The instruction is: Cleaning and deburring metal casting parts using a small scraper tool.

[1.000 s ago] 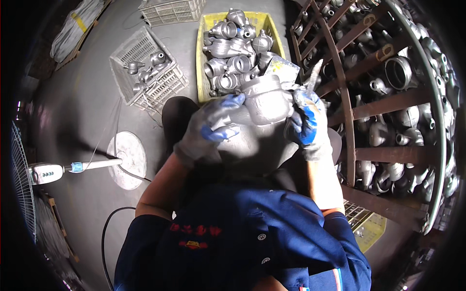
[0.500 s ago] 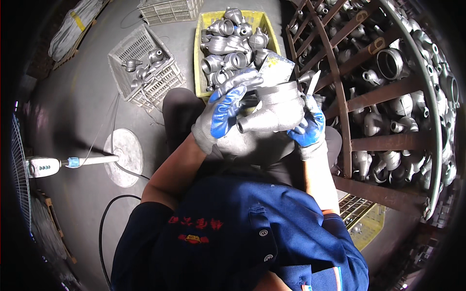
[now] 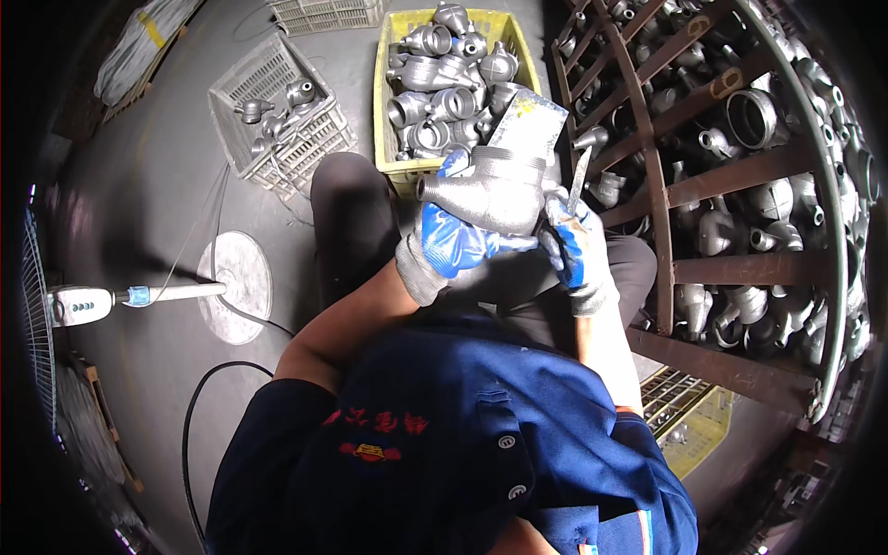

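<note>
A grey metal pipe fitting [image 3: 499, 192] with a wide threaded collar and a narrow threaded spout is held up in front of me, its spout pointing left. My left hand [image 3: 449, 239], in a blue-and-grey coated glove, grips it from below and the left side. In my right hand [image 3: 578, 242], gloved alike, is a narrow flat blade-like tool [image 3: 581, 180] pointing upward; its exact kind cannot be made out. The right fingers are close to the fitting's right side, and whether they touch it is hard to tell.
Beyond the fitting stands a pale flat panel [image 3: 529, 125]. A yellow crate [image 3: 381, 139] holds several similar fittings; a whitish crate [image 3: 268, 69] at left holds a few. At right, a rusty metal cage [image 3: 659, 231] is full of fittings. A fan's round base [image 3: 242, 296] and cable lie left.
My left hand has gone from beside the fitting to gripping it from below. The fitting has shifted left and turned, with its spout raised. My right hand still holds the tool.
</note>
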A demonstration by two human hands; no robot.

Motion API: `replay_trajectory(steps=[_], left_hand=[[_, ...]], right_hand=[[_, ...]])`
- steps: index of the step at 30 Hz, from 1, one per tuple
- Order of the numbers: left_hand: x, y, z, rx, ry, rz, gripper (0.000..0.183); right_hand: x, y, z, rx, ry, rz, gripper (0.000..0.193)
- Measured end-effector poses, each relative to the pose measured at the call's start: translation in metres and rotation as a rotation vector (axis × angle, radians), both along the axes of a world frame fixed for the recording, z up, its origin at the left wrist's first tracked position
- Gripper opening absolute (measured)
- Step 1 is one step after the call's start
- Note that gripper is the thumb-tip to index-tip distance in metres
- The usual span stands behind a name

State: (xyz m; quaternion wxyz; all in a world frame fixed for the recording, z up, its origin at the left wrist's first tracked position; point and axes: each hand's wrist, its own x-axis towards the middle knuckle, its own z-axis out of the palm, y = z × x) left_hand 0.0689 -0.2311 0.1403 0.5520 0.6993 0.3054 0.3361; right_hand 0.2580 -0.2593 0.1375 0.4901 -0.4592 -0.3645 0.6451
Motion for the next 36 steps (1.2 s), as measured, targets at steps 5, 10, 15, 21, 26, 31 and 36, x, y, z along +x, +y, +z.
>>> replay_trajectory(steps=[5,10,15,21,26,31,36], left_hand=[[-0.011,-0.011,0.006,-0.317,-0.403,-0.021,0.058],[-0.018,-0.016,0.007,-0.641,-0.801,-0.067,0.054],[-0.02,-0.018,0.006,-0.955,-1.205,-0.091,0.05],[-0.019,-0.021,0.009,-0.68,-1.194,-0.08,0.051],[-0.018,-0.021,0.009,-0.705,-1.246,-0.13,0.053],[-0.017,-0.022,0.005,-0.647,-1.151,-0.03,0.053],[-0.019,-0.019,0.008,-0.736,-1.077,-0.031,0.051]], right_hand=[[-0.002,-0.004,0.021,0.072,-0.146,-0.248,0.037],[-0.002,-0.027,0.05,0.451,-0.296,-0.003,0.044],[-0.002,-0.039,0.064,0.664,-0.881,0.024,0.034],[-0.007,-0.041,0.067,0.754,-0.951,-0.015,0.033],[-0.005,-0.04,0.061,0.808,-1.11,-0.018,0.031],[0.001,-0.042,0.06,0.768,-1.269,0.006,0.033],[0.0,-0.04,0.062,0.721,-1.234,0.013,0.033]])
